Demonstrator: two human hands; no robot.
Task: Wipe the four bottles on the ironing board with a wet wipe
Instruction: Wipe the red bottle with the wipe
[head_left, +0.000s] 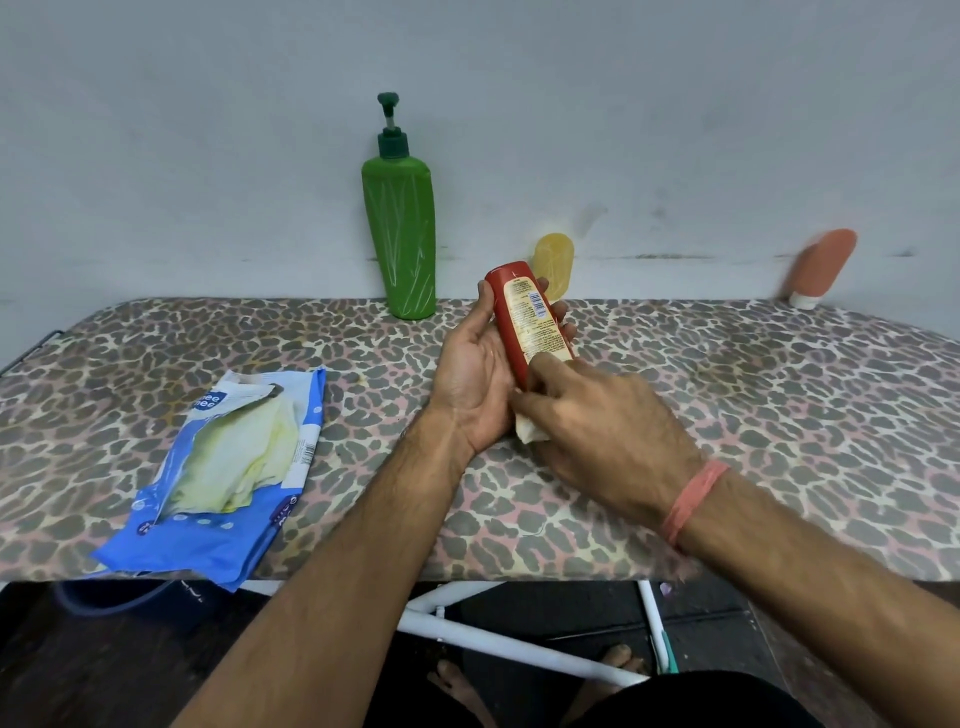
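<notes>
Four bottles are in view, and only one of them is off the leopard-print fabric ironing board (727, 415). That board spans the scene beneath both hands. Beyond the grip and a little to its left, the tall green plastic pump bottle (400, 234) stands upright against the wall. On the near left of the grip lies the torn-open blue plastic wet-wipe pack (223, 519). The red plastic bottle with a cream printed label (524, 317) lies across the left hand (478, 374), whose fingers curl round it from behind; its long axis runs up and away from the person, leaning slightly left. Far to the right a salmon-pink tube with a white cap (823, 267) leans on the wall, blurred. Just behind the held bottle a small yellow translucent bottle (555, 260) shows in part. The right hand (597, 421) pinches a crumpled white wet wipe (527, 431) against the red bottle's lower end, nearest the person. Judged from this, the next stroke should run along that axis, upward over the label towards the far end.
</notes>
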